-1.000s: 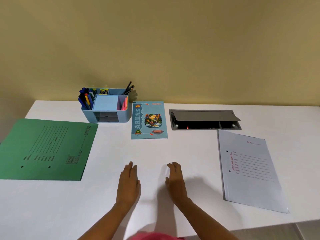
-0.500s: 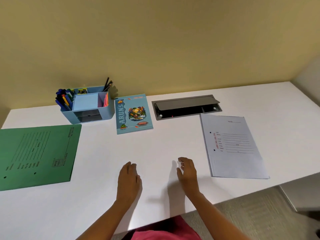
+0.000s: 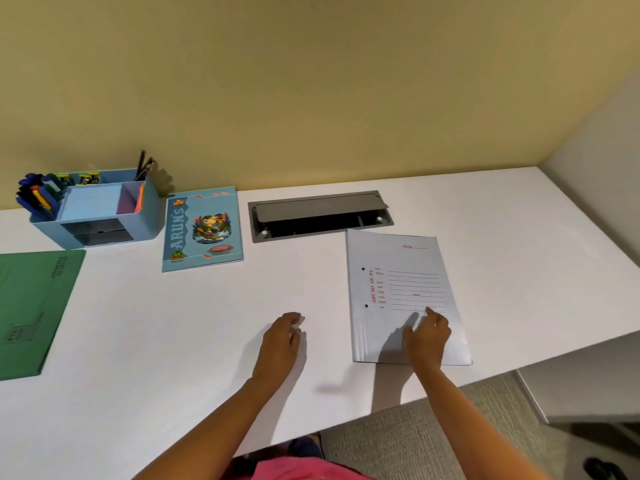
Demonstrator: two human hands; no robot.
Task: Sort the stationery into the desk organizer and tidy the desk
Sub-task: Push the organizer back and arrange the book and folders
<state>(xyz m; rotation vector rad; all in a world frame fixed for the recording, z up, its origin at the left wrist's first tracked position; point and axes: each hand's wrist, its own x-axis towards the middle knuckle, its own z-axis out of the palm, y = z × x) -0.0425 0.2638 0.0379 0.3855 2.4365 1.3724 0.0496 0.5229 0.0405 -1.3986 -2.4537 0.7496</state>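
Right hand [image 3: 427,337]: held over the near half of the pale file folder [image 3: 398,271], fingers loosely straight; nothing is gripped, and contact with the cover cannot be told.
Left hand [image 3: 282,341]: laid on the bare desk [image 3: 173,341] just left of that folder, fingertips slightly bent, nothing held.
Pale file folder: laid flat at the near right of the desk, slightly askew, its far corner just beside the grey cable hatch [image 3: 318,214].
Notebook [image 3: 202,230]: laid flat farther off, between the hatch and the organizer.
Desk organizer [image 3: 149,220]: set at the far left by the wall; pens [image 3: 34,199] are stood in its left compartment, a blue pad [image 3: 90,202] in the middle, pencils [image 3: 143,166] at the back right.
Green folder [image 3: 34,306]: laid flat at the left, partly cut off by the frame.
Done: the sorting is judged finished, since no loose small stationery is seen on the desk.
Left: the tidying of the two folders and the notebook is judged outstanding, the pale folder most likely first.
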